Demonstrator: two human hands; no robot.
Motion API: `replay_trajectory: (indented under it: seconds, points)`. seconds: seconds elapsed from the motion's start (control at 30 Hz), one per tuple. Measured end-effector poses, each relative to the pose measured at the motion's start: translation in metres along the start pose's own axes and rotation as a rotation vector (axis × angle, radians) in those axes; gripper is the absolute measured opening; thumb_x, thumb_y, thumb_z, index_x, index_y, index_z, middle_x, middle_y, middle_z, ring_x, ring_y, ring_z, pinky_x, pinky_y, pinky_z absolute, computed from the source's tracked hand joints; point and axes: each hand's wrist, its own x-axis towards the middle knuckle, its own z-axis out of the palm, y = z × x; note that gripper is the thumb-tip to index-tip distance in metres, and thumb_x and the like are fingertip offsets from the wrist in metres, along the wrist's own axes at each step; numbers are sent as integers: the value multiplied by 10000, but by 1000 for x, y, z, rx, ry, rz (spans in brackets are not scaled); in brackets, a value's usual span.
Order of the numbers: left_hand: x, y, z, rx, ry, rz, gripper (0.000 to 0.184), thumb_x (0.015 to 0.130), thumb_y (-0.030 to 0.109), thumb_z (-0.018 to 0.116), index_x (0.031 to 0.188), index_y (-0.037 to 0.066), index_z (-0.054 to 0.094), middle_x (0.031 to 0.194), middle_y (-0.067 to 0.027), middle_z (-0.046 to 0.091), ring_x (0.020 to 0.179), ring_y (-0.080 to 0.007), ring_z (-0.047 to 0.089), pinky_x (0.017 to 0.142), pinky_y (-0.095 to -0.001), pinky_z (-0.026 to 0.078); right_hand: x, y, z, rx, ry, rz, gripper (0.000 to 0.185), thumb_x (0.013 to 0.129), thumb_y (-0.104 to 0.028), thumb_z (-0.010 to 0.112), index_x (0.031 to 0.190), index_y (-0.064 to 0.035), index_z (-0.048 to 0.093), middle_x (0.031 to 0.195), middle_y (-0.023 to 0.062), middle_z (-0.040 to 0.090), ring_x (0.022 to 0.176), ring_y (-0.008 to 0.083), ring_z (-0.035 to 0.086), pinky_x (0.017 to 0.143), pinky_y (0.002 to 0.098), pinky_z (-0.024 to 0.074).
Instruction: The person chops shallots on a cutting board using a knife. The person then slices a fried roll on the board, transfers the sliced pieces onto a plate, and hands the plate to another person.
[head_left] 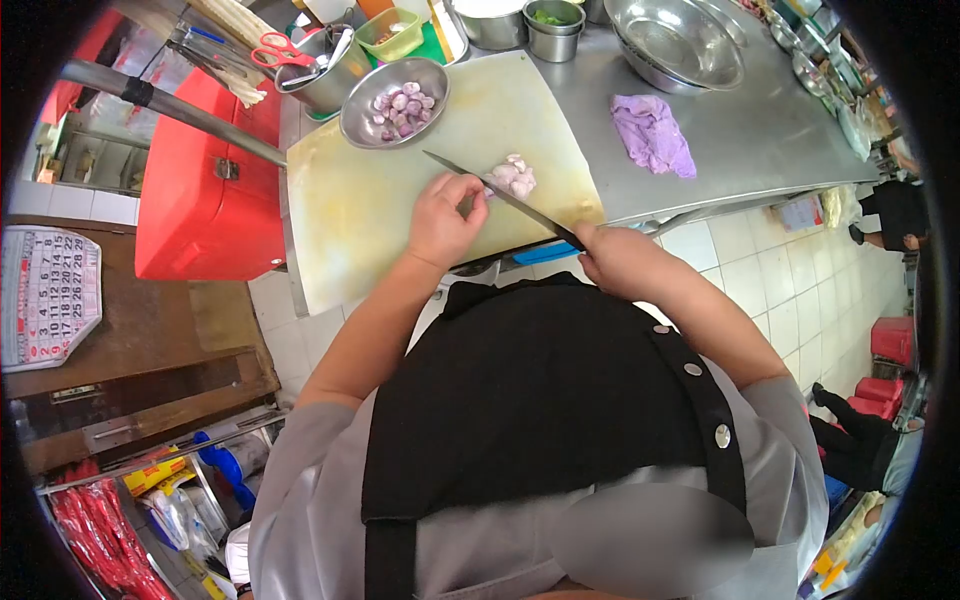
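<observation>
My right hand (622,260) grips the handle of a kitchen knife (530,212), whose blade points away to the upper left over the cutting board (350,215). At the blade, my left hand (448,220) is closed, thumb and fingers pinched on a small pinkish shallot (488,191), mostly hidden by the fingers. Just beyond the blade lies a small pile of peeled shallots (514,178). A steel bowl (352,118) holding several purple shallots (405,108) stands at the far left of the board.
A purple cloth (652,135) lies on the steel table (760,140), with large steel bowls (675,45) behind it. Red scissors (278,50) stick out of a steel container (325,85). A red cooler box (205,180) stands left. Other people (865,435) are at far right.
</observation>
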Motion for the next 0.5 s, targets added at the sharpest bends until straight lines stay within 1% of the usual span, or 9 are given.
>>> replay_trajectory:
  seconds: [0.03, 0.13, 0.23, 0.33, 0.37, 0.43, 0.5]
  points:
    - [0, 1, -2, 1, -14, -2, 107, 810, 59, 726, 911, 73, 691, 881, -97, 693, 832, -307, 668, 746, -410, 548, 4, 2, 3, -4, 36, -45, 213, 962, -143, 583, 1125, -8, 568, 974, 267, 696, 963, 470, 674, 853, 557, 523]
    - [0, 0, -1, -30, 21, 12, 113, 806, 50, 730, 909, 73, 690, 871, -96, 689, 824, -301, 667, 738, -403, 546, -10, 5, -10, 8, 56, -66, 223, 978, -176, 596, 1117, -10, 540, 956, 253, 683, 927, 460, 663, 812, 554, 511]
    - [-1, 0, 1, -15, 31, 9, 111, 805, 48, 731, 905, 75, 691, 871, -93, 687, 824, -298, 667, 740, -401, 544, -26, 5, -17, 39, 65, -82, 251, 985, -193, 599, 1142, -7, 534, 954, 253, 683, 932, 463, 662, 817, 549, 512]
    - [0, 1, -1, -4, -4, -9, 112, 804, 51, 733, 909, 69, 698, 874, -97, 688, 836, -305, 672, 755, -406, 546, -4, 3, 0, 51, -20, 10, 249, 972, -166, 597, 1153, 2, 559, 986, 268, 695, 985, 472, 668, 863, 549, 520]
    - [-1, 2, -1, -1, -10, 0, 108, 817, 58, 732, 920, 64, 699, 897, -103, 689, 844, -289, 676, 761, -393, 552, -1, 3, -1, 65, -16, -2, 252, 972, -169, 599, 1152, 2, 558, 985, 268, 694, 986, 472, 667, 860, 549, 520]
    - [0, 1, -4, 15, -34, 24, 105, 843, 73, 731, 942, 54, 702, 942, -114, 692, 860, -258, 684, 772, -367, 562, 3, 3, 0, 105, -1, -30, 257, 972, -176, 602, 1151, 3, 557, 985, 269, 694, 988, 473, 666, 856, 550, 520]
    - [1, 0, -2, 89, -15, 129, 117, 843, 85, 736, 952, 56, 704, 954, -122, 689, 878, -278, 678, 786, -380, 559, 0, 8, 3, 144, 39, -36, 254, 975, -180, 601, 1147, 2, 559, 981, 269, 693, 985, 474, 665, 853, 551, 521]
